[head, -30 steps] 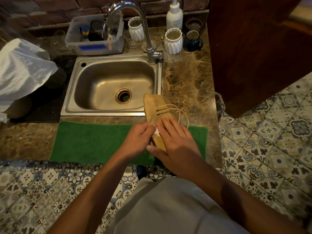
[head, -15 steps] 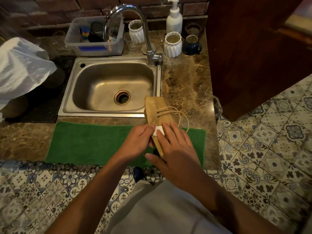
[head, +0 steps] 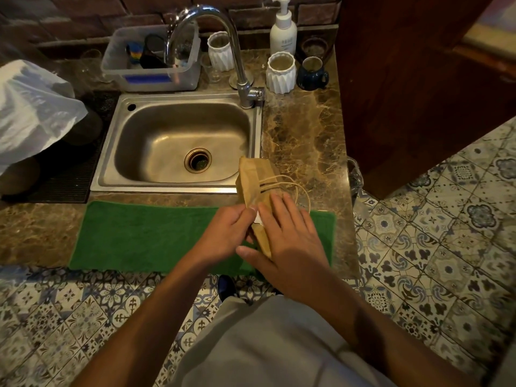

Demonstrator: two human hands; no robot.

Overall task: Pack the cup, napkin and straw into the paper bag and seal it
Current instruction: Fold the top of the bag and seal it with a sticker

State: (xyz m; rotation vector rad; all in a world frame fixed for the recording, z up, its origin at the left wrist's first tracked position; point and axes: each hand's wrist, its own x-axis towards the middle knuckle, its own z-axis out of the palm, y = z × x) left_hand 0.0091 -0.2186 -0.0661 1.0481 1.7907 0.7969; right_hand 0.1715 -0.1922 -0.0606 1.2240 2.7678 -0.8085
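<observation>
Head view: both hands pinch a folded paper bag (head: 255, 180) over a green mat (head: 145, 236). Left hand (head: 226, 233) grips its edge; right hand (head: 290, 236) presses flat beside what may be a white sticker (head: 258, 217).

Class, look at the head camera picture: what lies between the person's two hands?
In the head view, the brown paper bag and a small white piece on it lie between left hand and right hand.

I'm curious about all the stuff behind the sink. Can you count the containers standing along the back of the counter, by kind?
White ribbed ceramic cups: 2
Dark blue mug: 1
White pump bottle: 1
Clear plastic tub: 1
Total: 5
</observation>
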